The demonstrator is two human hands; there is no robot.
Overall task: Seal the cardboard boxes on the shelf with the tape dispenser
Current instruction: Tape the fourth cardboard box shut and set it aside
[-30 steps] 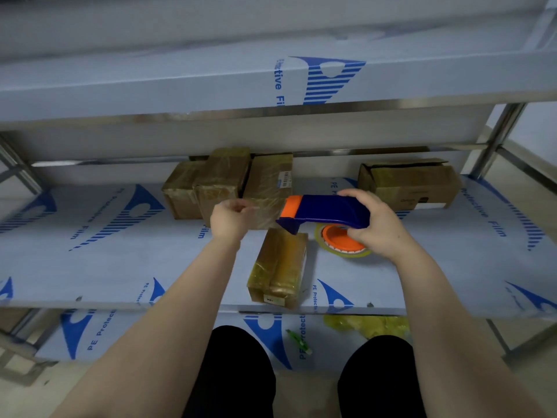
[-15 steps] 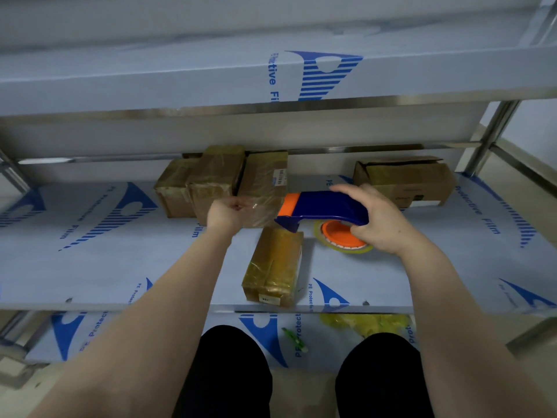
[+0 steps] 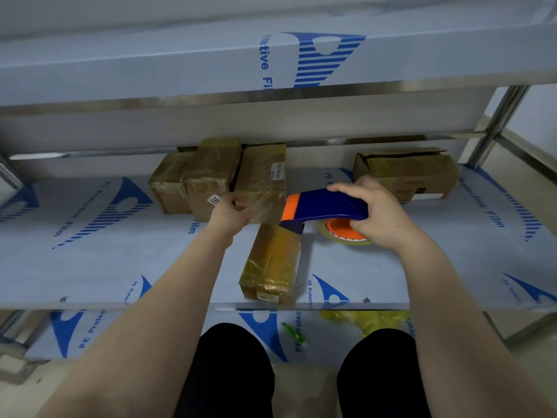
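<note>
My right hand (image 3: 379,215) grips the blue and orange tape dispenser (image 3: 325,208), held above the shelf (image 3: 90,267) with its orange roll (image 3: 343,232) underneath. My left hand (image 3: 230,211) pinches the end of a clear tape strip stretched from the dispenser's mouth. Below the strip lies a small tape-wrapped cardboard box (image 3: 272,267) near the shelf's front edge. Three taped boxes (image 3: 211,176) stand in a cluster at the back, just behind my left hand. A longer cardboard box (image 3: 407,173) with loose top flaps sits at the back right.
The upper shelf (image 3: 180,64) overhangs the working space closely. Steel uprights (image 3: 494,125) stand at the right. On the lower shelf lie crumpled yellow film (image 3: 367,319) and a small green object (image 3: 294,333). My knees (image 3: 235,372) are in front of the rack.
Both hands hold nearly the same pose. My left hand has drawn the tape end slightly away from the dispenser, and a white label on the middle back box now shows.
</note>
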